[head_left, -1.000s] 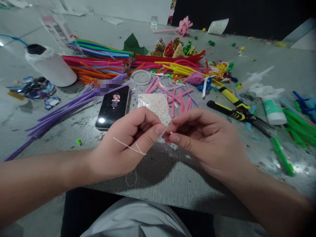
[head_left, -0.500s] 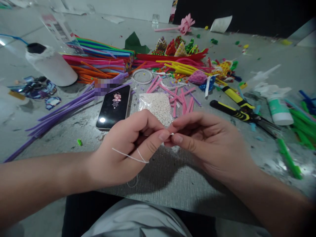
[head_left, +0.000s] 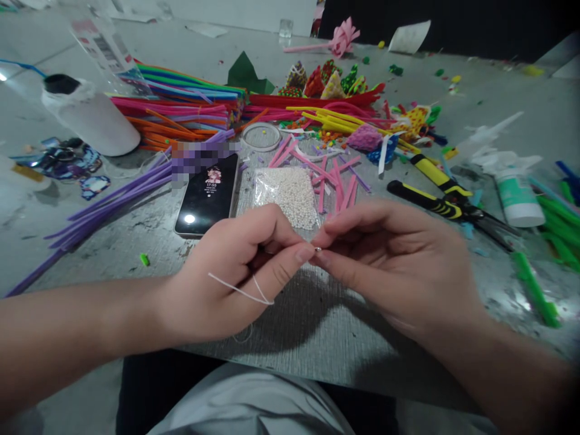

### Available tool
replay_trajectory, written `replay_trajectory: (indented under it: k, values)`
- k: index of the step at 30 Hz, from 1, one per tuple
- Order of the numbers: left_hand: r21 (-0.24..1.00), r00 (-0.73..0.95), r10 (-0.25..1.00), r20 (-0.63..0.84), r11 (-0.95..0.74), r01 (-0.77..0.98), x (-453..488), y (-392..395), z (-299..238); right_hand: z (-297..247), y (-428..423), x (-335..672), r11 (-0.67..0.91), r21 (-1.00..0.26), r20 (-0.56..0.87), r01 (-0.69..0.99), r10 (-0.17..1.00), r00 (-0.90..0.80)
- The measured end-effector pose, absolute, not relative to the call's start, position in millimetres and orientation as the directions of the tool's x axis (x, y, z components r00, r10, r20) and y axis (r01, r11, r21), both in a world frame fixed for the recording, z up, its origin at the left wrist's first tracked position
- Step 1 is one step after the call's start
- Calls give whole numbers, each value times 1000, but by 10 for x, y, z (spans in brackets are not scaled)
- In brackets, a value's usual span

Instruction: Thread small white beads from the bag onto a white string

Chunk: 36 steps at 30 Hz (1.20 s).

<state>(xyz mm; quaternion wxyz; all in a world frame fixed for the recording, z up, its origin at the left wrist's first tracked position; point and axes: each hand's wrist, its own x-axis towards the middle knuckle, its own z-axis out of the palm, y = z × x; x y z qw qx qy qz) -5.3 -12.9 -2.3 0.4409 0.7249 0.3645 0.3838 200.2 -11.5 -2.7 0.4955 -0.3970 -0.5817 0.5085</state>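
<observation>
Between two hands, one small bead

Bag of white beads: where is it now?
In the head view, the bag of white beads lies near the centre, just beyond the left hand, between the phone at left and pink strips at right.

The bead bag lies between the phone and pliers.

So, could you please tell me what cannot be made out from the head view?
Head view:
Tiny shiny piece: too small to identify between left hand and right hand.
White thread: partly hidden inside the left hand.
Phone: upper part pixelated, lower right corner behind the left hand.
Green stems: cut off by the right edge.
</observation>
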Motion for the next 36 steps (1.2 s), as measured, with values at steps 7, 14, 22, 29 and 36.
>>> replay_trajectory:
  k: [7,14,22,29,36]
  values:
    - [907,451,866,214,-348,238,-51,-133,-23,-33,-163,2004,271,-957,254,104,955,-154]
    - [871,461,863,207,-377,315,-39,-127,5,-58,-228,2055,346,-884,319,316,938,-135]
    - [863,481,850,214,-395,315,-32,-116,4,-59,-236,2064,370,-831,335,415,929,-158]
    - [888,487,858,164,-344,307,-42,-118,-11,-62,-232,2067,367,-817,333,445,930,-155]
    - [911,482,857,183,-333,245,-41,-129,-19,-27,-232,2053,391,-792,351,469,920,-174]
